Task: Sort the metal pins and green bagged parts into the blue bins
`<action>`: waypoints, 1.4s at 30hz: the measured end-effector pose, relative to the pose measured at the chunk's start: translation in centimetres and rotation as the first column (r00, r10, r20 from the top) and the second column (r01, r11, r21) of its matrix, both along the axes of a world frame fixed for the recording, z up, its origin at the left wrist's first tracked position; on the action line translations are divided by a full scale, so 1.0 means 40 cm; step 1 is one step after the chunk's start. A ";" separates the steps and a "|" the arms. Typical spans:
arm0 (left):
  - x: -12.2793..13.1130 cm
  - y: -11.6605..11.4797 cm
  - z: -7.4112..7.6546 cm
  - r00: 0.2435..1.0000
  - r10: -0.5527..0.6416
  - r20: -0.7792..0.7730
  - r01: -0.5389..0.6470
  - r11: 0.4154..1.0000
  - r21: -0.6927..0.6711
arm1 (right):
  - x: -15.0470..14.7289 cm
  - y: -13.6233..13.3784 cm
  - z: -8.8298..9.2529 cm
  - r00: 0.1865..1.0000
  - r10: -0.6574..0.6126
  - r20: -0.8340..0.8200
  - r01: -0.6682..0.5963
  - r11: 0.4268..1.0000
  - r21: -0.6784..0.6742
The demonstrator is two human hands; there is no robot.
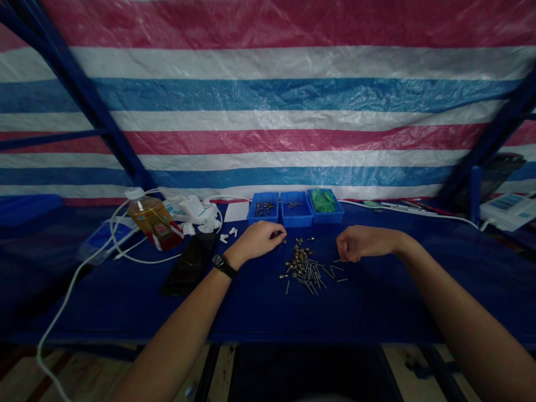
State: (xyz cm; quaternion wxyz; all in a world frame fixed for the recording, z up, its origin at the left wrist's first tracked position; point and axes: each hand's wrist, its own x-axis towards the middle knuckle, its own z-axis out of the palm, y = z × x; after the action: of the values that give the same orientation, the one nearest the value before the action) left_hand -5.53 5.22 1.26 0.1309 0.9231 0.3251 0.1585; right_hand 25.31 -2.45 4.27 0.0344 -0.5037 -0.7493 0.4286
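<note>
On the blue table lies a loose pile of small brass-coloured fasteners (300,258) and long thin screws (312,273). Left of the pile, my left hand (262,239), with a black watch on the wrist, has thumb and fingers drawn together; a small dark piece shows at the fingertips, too small to name. My right hand (350,243) is closed to the right of the pile, fingers curled down, and the end of a thin screw (336,261) shows at its fingertips. Behind stand three blue bins: one with small fasteners (252,216), one with a few screws (298,213), one with green material (328,219).
At left are a bottle of amber liquid (153,218), white cables, a dark phone-like slab (190,265), white earbuds (224,238) and a white card (237,211). A cable and pens (412,206) lie at back right, near a white device (508,212). Striped sheeting hangs behind.
</note>
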 end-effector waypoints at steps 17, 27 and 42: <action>0.005 -0.001 0.001 1.000 -0.013 -0.016 0.013 1.000 0.002 | -0.057 -0.016 -0.021 0.977 0.015 0.211 -0.030 0.997 0.068; 0.022 -0.026 0.018 0.999 -0.016 0.034 0.012 0.994 0.112 | -0.098 -0.021 -0.010 0.911 -0.111 0.398 -0.038 0.936 0.349; 0.117 -0.167 0.010 0.873 -0.110 0.476 -0.011 0.970 0.244 | -0.190 -0.010 -0.049 0.651 -0.196 -0.734 0.458 0.872 0.173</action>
State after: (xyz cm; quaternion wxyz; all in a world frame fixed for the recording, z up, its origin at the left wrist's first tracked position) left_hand -0.83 -1.44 1.67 0.1000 0.8706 0.2364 0.4198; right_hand 17.71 -2.83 2.31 0.4784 -0.4196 -0.6374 0.4345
